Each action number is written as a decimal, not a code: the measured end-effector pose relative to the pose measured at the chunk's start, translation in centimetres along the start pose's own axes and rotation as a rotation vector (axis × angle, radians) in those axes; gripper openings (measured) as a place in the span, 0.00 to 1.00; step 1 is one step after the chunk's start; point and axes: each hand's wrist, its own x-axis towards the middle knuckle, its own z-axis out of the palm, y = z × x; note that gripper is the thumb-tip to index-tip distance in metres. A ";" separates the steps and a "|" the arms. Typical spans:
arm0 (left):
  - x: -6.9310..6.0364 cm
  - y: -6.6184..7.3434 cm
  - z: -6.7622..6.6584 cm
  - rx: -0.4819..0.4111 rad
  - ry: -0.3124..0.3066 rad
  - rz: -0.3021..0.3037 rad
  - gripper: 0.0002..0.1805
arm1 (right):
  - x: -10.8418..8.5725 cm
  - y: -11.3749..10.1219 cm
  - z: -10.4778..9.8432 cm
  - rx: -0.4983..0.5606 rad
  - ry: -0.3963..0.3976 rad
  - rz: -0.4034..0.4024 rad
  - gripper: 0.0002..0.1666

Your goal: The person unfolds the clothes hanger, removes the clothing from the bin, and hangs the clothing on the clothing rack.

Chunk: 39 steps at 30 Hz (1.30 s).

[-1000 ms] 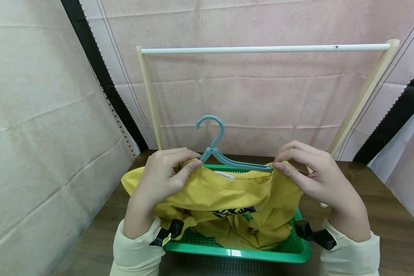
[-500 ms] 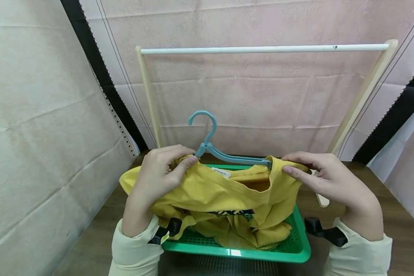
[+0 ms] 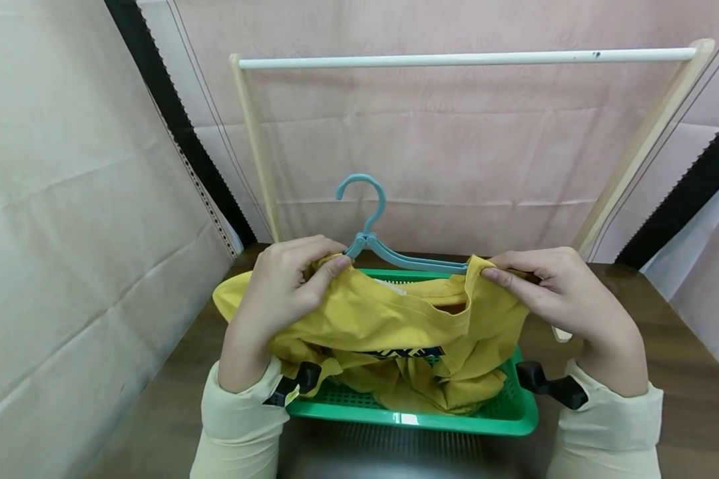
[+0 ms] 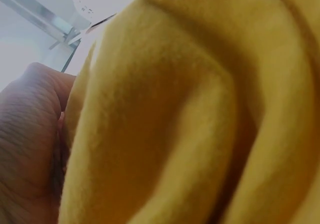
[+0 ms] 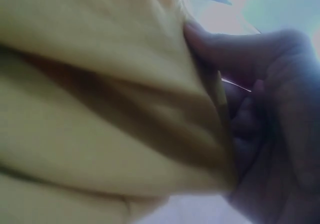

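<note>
A yellow shirt [image 3: 395, 319] with a dark print hangs between the hands, its lower part bunched in the green basket [image 3: 389, 418]. The blue hanger [image 3: 416, 262] has its hook upright above the collar; both arm ends go out of sight at the shirt's shoulders. The left hand [image 3: 284, 289] pinches cloth and hanger at the left shoulder. At the right shoulder the right hand [image 3: 560, 289] pinches the cloth by the hanger's end. Yellow cloth [image 4: 150, 108] fills most of the left wrist view; in the right wrist view, thumb and fingers grip the cloth [image 5: 125, 108].
Behind the basket stands a rack with a white top bar [image 3: 455, 60] and cream side posts [image 3: 647, 146]. A brown table [image 3: 611, 293] lies under the basket. Pale cloth walls [image 3: 96, 233] with black strips stand at the back and sides.
The right hand moved outward, then slightly back, and the shirt's right shoulder now covers the hanger's right end. The head view has tilted, so the rack appears higher.
</note>
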 end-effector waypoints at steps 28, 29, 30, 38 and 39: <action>0.3 0.5 1.0 -0.019 -0.036 0.041 0.07 | 1.8 -1.2 1.7 -0.015 0.130 -0.103 0.14; 0.2 0.5 1.0 -0.022 -0.039 0.036 0.07 | 1.8 -1.2 1.7 -0.015 0.123 -0.099 0.14; 0.2 0.4 1.0 -0.023 -0.044 0.030 0.07 | 1.7 -1.2 1.7 -0.015 0.110 -0.091 0.15; 0.0 0.3 0.4 -0.022 -0.039 -0.007 0.07 | 0.6 -1.1 0.1 0.031 -0.066 0.082 0.22; 0.1 0.3 0.3 -0.019 -0.037 -0.008 0.07 | 0.5 -1.1 -0.1 0.033 -0.077 0.097 0.22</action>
